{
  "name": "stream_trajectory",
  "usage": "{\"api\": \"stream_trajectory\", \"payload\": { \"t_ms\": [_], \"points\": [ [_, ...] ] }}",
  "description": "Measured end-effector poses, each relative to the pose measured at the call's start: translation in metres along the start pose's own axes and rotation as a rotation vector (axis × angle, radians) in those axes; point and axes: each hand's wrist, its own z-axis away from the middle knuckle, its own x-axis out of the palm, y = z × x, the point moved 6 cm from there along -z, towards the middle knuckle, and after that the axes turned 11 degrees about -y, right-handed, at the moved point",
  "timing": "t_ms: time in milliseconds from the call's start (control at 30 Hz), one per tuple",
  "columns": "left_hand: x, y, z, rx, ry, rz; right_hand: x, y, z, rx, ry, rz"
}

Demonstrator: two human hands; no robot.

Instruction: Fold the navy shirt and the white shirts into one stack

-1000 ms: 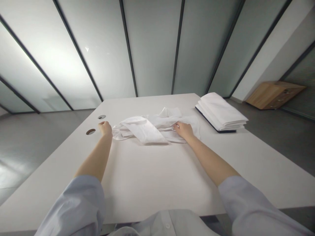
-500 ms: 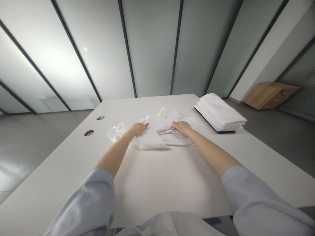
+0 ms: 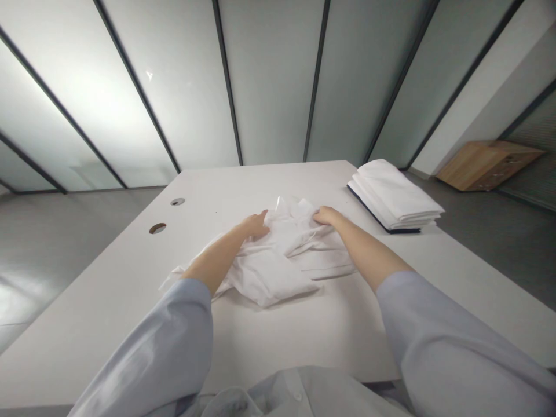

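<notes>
A thin white shirt [image 3: 278, 272] lies crumpled on the table in front of me, its collar end [image 3: 289, 208] facing away. Loose folds of it spread to the left beneath my forearm. My left hand [image 3: 255, 226] is closed on the cloth at the left side, close to the collar, with the thumb on the upper side. On the opposite side my right hand [image 3: 328, 216] pinches the cloth near the collar. Some fingertips of both hands are hidden by the fabric.
A stack of folded white cloth [image 3: 393, 194] with a dark bottom layer sits at the table's right edge. Two round holes [image 3: 157, 228] pierce the white tabletop [image 3: 139, 313] on the left. Beyond are frosted glass panels [image 3: 273, 81] and a wooden cabinet [image 3: 473, 165].
The shirt now reaches nearer to me and lies more spread out, its left part swung closer. My hands have shifted slightly right and sit nearer the collar end.
</notes>
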Motion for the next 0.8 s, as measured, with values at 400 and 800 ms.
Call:
{"api": "stream_trajectory", "payload": {
  "t_ms": [400, 800],
  "points": [
    [-0.016, -0.005, -0.025, -0.074, -0.334, 0.528, -0.031, -0.011, -0.008, -0.060, -0.229, -0.179],
    [-0.060, -0.006, -0.008, -0.017, 0.141, 0.333, -0.037, -0.062, 0.014, -0.543, 0.202, -0.409]
  ]
}}
